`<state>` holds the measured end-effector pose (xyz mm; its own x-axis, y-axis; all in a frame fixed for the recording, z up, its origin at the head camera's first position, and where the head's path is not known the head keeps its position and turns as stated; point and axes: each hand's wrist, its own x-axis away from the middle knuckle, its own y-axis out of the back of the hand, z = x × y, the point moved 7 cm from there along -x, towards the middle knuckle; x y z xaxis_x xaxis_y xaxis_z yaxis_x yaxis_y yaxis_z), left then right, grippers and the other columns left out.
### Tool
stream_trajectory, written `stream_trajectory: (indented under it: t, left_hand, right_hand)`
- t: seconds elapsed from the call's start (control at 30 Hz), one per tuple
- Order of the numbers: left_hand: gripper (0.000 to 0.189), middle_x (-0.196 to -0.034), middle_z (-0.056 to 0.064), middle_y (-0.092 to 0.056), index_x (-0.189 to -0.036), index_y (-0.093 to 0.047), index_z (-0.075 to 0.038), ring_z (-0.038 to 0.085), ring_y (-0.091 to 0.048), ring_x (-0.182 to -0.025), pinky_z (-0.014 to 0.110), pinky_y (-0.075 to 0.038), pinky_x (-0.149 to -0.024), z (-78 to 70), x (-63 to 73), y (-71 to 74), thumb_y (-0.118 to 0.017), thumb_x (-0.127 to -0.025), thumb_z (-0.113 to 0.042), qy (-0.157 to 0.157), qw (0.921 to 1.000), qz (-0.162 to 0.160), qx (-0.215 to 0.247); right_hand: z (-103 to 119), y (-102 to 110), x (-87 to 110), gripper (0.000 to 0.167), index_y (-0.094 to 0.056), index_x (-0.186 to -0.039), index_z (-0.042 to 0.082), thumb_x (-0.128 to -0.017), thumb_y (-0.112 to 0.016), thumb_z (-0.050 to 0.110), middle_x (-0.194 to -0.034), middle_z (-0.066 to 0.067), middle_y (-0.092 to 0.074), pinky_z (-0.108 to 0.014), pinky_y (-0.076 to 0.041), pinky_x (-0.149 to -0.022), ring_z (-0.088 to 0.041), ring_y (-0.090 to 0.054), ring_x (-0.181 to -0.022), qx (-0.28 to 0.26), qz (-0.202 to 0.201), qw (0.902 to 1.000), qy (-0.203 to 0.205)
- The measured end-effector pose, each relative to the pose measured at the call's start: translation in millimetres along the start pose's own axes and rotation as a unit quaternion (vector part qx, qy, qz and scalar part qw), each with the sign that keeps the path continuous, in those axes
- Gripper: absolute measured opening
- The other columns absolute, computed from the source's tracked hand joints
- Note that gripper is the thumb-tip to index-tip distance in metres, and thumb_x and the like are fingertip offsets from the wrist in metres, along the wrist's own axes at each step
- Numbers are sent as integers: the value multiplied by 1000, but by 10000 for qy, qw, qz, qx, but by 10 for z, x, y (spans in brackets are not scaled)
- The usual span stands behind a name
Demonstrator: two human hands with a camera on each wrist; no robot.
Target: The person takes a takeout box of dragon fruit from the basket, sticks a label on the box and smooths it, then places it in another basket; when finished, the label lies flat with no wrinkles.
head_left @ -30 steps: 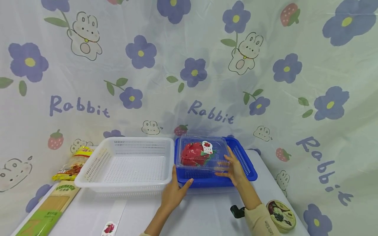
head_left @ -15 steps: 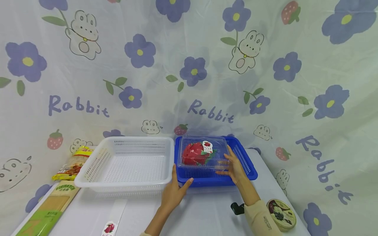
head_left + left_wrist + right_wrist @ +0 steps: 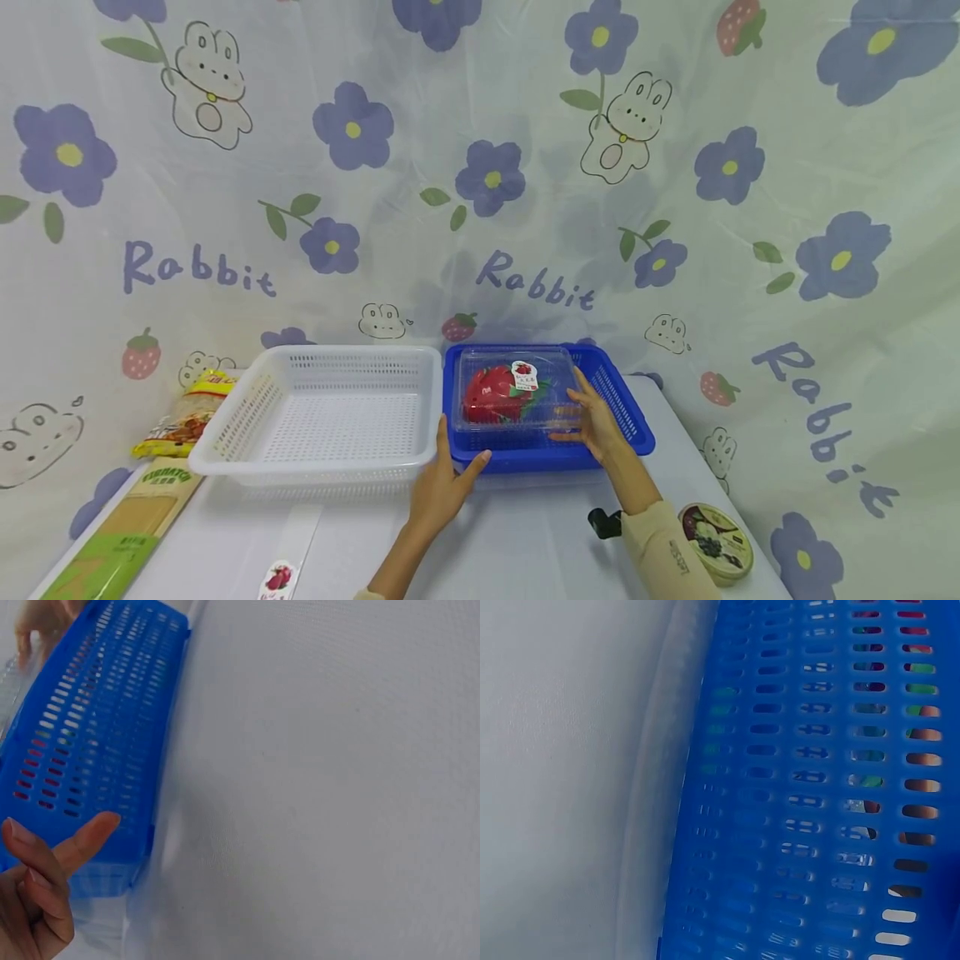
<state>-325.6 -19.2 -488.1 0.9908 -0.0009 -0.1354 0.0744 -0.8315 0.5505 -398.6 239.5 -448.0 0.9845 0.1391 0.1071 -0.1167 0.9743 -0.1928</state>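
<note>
A clear plastic clamshell box (image 3: 555, 375) with a white fruit label lies over the left part of the blue basket (image 3: 626, 408). Inside it shows a red dragon fruit (image 3: 495, 393) with green tips. My right hand (image 3: 600, 429) grips the box at its right side, some fingers visible through the plastic. My left hand (image 3: 437, 487) is at the blue basket's front left corner, index finger and thumb spread apart; the left wrist view shows the thumb (image 3: 97, 829) in front of the basket's slotted wall. The right wrist view shows mostly the basket's slots, and that hand is largely hidden.
A white slotted basket (image 3: 315, 475) stands left of the blue one. A yellow food bag (image 3: 187, 417) and a flat noodle pack (image 3: 138, 525) lie at the left. A round tin (image 3: 716, 542) and a small black object (image 3: 603, 523) are near my right sleeve (image 3: 663, 546).
The box has settled slightly lower and flatter in the blue basket, with my right hand staying on it. My left hand has kept its place at the corner.
</note>
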Motion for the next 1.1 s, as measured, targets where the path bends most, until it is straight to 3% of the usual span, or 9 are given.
stream_trajectory:
  t: [0.3,0.77,1.1]
  left_hand:
    - [105,-59,-5,-60,-160,-4,-11,10,-53,-47,26,-36,-41,4,3,5,-55,-89,-68,-10,9999,-68,-76]
    - [106,-62,-5,-62,-161,0,-15,10,-55,-50,27,-38,-44,30,-10,-18,-54,-89,-71,115,9999,83,1]
    - [104,-63,-4,-62,-161,-1,-14,9,-55,-52,28,-39,-44,13,-2,-16,-54,-89,-69,35,10000,67,2]
  right_hand:
    - [-21,-23,-44,68,-3,-160,33,-105,-42,26,-165,-18,5,-58,-56,-82,-59,-31,-136,115,57,9999,-113]
    - [-55,43,-77,67,-3,-160,36,-106,-41,25,-163,-23,-3,-60,-54,-86,-57,-35,-133,170,-12,9994,-309]
    - [-60,68,-66,70,-1,-160,33,-105,-42,23,-163,-21,6,-60,-54,-85,-56,-28,-135,185,55,9992,-338]
